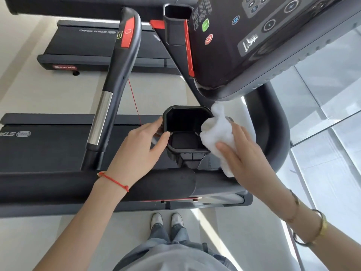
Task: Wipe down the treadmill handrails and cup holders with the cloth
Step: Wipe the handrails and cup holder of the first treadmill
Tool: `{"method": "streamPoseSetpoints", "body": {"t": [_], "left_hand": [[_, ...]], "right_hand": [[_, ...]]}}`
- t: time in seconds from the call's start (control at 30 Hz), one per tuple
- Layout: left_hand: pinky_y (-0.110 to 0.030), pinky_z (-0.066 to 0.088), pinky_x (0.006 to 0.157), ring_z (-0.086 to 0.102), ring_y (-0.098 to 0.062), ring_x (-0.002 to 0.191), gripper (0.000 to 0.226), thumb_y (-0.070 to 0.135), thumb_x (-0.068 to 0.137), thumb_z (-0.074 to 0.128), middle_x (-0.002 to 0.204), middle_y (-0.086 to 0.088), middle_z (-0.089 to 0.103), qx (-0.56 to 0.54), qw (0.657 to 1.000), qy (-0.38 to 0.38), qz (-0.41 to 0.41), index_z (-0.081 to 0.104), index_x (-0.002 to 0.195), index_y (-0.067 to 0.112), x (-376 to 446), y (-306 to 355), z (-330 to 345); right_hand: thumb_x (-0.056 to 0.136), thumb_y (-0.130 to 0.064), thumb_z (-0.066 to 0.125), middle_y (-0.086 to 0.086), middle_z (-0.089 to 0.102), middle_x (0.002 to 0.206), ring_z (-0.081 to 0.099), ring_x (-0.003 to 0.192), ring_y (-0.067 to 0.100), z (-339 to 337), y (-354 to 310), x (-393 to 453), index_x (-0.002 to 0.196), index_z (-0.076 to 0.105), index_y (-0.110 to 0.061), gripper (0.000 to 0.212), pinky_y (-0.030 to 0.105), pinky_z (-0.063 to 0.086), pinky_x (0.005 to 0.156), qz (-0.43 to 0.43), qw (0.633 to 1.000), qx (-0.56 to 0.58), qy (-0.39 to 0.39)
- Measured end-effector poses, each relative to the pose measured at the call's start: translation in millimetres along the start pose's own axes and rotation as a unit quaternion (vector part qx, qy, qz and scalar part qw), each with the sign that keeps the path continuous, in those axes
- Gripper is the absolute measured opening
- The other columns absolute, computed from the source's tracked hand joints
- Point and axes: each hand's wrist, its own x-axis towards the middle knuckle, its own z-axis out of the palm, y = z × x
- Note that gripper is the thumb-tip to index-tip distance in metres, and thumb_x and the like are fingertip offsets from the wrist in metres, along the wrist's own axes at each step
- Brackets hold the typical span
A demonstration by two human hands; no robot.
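A black cup holder hangs below the treadmill console, its dark inside showing. My left hand grips its left wall, thumb on the rim and fingers behind. My right hand holds a white cloth bunched against the holder's right rim and outer side. A padded black handrail runs across in front of me, under my left wrist. A second handrail with a chrome section and a red panel slants away at the left. Another cup holder sits at the top.
The console with its buttons overhangs the top right. A red safety cord hangs beside the slanted rail. Another treadmill deck lies on the pale floor beyond. A glass wall is at the right. My shoes stand below.
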Motion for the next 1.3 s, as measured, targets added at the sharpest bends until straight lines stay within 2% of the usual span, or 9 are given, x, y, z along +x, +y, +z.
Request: {"method": "streamPoseSetpoints", "body": {"t": [0.1, 0.27, 0.4, 0.53, 0.7, 0.87, 1.03, 1.13, 1.3], "left_hand": [[-0.037, 0.052, 0.081, 0.058, -0.011, 0.084, 0.043, 0.034, 0.101, 0.039, 0.09, 0.007, 0.062, -0.006, 1.0, -0.005, 0.0, 0.045, 0.144, 0.033, -5.0, -0.2, -3.7], [-0.036, 0.048, 0.102, 0.058, -0.011, 0.118, 0.043, 0.037, 0.103, 0.035, 0.128, 0.009, 0.063, -0.006, 1.0, 0.005, -0.009, 0.05, 0.142, 0.025, -23.2, -0.4, -13.8], [-0.039, 0.051, 0.095, 0.061, -0.011, 0.113, 0.039, 0.032, 0.103, 0.038, 0.123, 0.009, 0.064, 0.006, 0.999, 0.035, -0.011, 0.056, 0.136, 0.02, -40.2, 2.3, -16.0], [-0.037, 0.052, 0.093, 0.064, -0.013, 0.107, 0.035, 0.025, 0.103, 0.042, 0.118, 0.004, 0.068, 0.03, 0.998, 0.06, -0.004, 0.061, 0.13, 0.013, -48.3, 5.3, -13.8], [-0.04, 0.053, 0.09, 0.065, -0.014, 0.105, 0.031, 0.021, 0.102, 0.044, 0.113, 0.005, 0.069, 0.037, 0.996, 0.077, 0.01, 0.064, 0.125, 0.013, -48.5, 4.3, -13.2], [-0.039, 0.053, 0.09, 0.065, -0.014, 0.105, 0.031, 0.022, 0.103, 0.045, 0.113, 0.005, 0.069, 0.055, 0.995, 0.079, 0.015, 0.063, 0.127, 0.015, -49.6, 5.6, -13.4], [-0.035, 0.054, 0.092, 0.066, -0.012, 0.103, 0.03, 0.021, 0.102, 0.047, 0.113, 0.003, 0.07, 0.062, 0.994, 0.09, 0.026, 0.064, 0.126, 0.013, -53.6, 6.1, -18.4], [-0.034, 0.054, 0.091, 0.066, -0.013, 0.101, 0.03, 0.02, 0.101, 0.049, 0.112, 0.003, 0.07, 0.069, 0.992, 0.097, 0.032, 0.064, 0.126, 0.013, -60.4, 2.6, -27.4], [-0.035, 0.054, 0.091, 0.066, -0.014, 0.099, 0.028, 0.015, 0.098, 0.054, 0.11, 0.002, 0.071, 0.083, 0.989, 0.105, 0.055, 0.066, 0.123, 0.011, -80.3, -17.0, -47.3]], "right_hand": [[0.099, -0.044, 0.039, -0.003, 0.041, 0.14, 0.045, 0.114, 0.011, -10.5, -6.0, -4.0, 0.143, 0.039, -0.017, 0.052, 0.006, 0.03, 0.086, -0.059, 0.996, -0.057, -0.041], [0.1, -0.043, 0.034, 0.009, 0.052, 0.133, 0.049, 0.122, 0.025, 3.2, -26.0, 7.1, 0.137, 0.048, -0.007, 0.054, 0.019, 0.028, 0.104, -0.186, 0.958, -0.19, -0.105], [0.103, -0.045, 0.024, 0.003, 0.057, 0.113, 0.056, 0.096, 0.021, 34.4, -43.2, 31.0, 0.122, 0.05, -0.011, 0.047, 0.022, 0.034, 0.078, -0.181, 0.937, -0.271, -0.127], [0.102, -0.045, 0.035, 0.002, 0.056, 0.095, 0.055, 0.081, 0.022, 32.0, -40.2, 32.5, 0.109, 0.051, -0.01, 0.04, 0.03, 0.04, 0.072, -0.184, 0.945, -0.241, -0.122], [0.098, -0.04, 0.049, 0.0, 0.057, 0.111, 0.053, 0.092, 0.017, 1.8, -21.4, 17.7, 0.125, 0.053, -0.013, 0.039, 0.013, 0.027, 0.077, -0.217, 0.947, -0.184, -0.151], [0.099, -0.046, 0.043, -0.002, 0.055, 0.082, 0.055, 0.081, 0.025, 19.1, -39.9, 43.5, 0.092, 0.049, -0.013, 0.034, 0.036, 0.04, 0.079, -0.174, 0.943, -0.211, -0.188], [0.102, -0.034, 0.046, -0.011, 0.049, 0.078, 0.046, 0.071, 0.008, 12.3, -28.4, 17.4, 0.09, 0.05, -0.015, 0.023, 0.017, 0.033, 0.067, -0.187, 0.975, -0.064, -0.102], [0.101, -0.037, 0.044, -0.008, 0.059, 0.105, 0.048, 0.092, 0.0, 5.8, -28.4, -3.3, 0.111, 0.059, -0.012, 0.031, 0.004, 0.034, 0.086, -0.224, 0.969, -0.058, -0.085], [0.101, -0.043, 0.038, 0.0, 0.054, 0.134, 0.048, 0.126, 0.015, 34.3, -41.3, -31.8, 0.136, 0.052, -0.014, 0.048, 0.02, 0.033, 0.107, -0.263, 0.947, -0.144, -0.113]]}}
